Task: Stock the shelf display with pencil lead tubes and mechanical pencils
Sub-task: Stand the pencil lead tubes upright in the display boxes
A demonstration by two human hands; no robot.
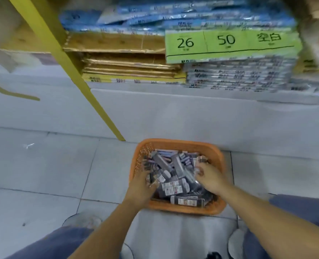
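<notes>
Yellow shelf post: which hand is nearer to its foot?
Left. The left hand is in the orange basket's left side, below and right of the yellow shelf post's foot. The right hand is farther right.

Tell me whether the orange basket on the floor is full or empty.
Nearly full: the orange basket holds a jumbled heap of dark packets reaching close to its rim, with both hands among them.

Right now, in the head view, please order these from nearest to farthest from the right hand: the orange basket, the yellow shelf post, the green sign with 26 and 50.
Measured from the right hand:
1. Orange basket: on the floor, and the hand is inside it among the packets.
2. Yellow shelf post: up and to the left, its foot near the basket's far left corner.
3. Green sign: highest up, on the shelf stacks.
</notes>
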